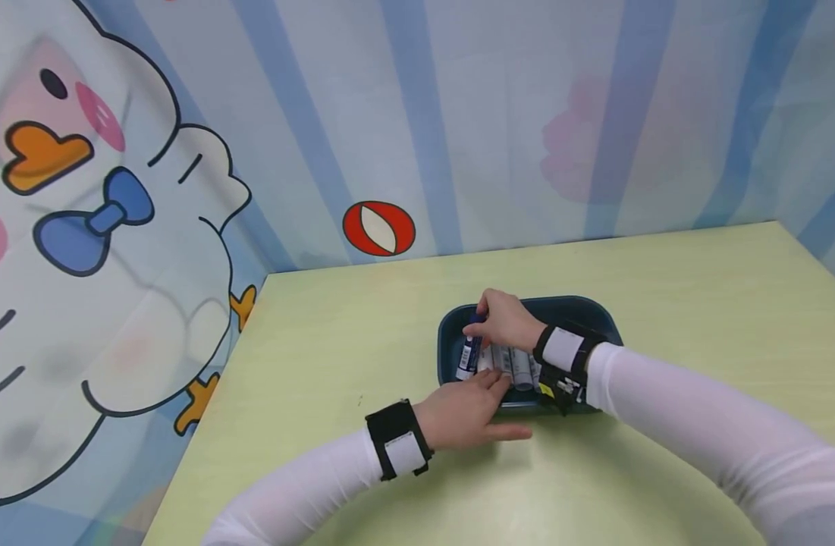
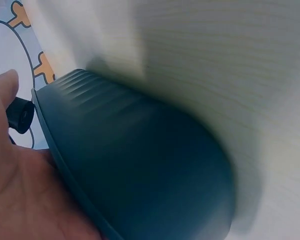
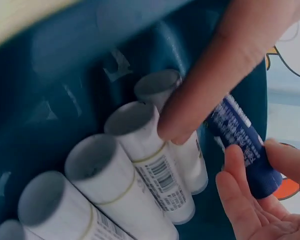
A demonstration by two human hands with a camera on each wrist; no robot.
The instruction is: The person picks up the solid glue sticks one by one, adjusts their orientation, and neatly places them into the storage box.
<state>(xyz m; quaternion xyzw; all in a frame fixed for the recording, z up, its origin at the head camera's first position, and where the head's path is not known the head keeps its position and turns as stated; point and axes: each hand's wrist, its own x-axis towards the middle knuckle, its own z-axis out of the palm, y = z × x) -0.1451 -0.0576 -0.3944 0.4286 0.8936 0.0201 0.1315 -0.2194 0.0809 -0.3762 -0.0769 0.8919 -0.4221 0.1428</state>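
My right hand (image 1: 511, 320) pinches a dark blue lip balm stick (image 3: 238, 131) between thumb and fingers. The stick leans at the left end of a dark teal tray (image 1: 526, 406), its white end downward. Several white lip balm tubes (image 3: 162, 175) lie side by side in the tray, with grey round ends. From the near side, my left hand (image 1: 465, 413) reaches over the rim, fingers extended onto the white tubes and thumb out to the side. In the left wrist view, the palm lies along the tray's rim (image 2: 65, 165), and the fingertips are hidden.
The tray stands on a pale yellow table (image 1: 349, 349). Behind the table hangs a striped blue cloth (image 1: 499, 152) with a cartoon bird (image 1: 137, 318) at left and a red ball (image 1: 379, 228). Both wrists wear black straps.
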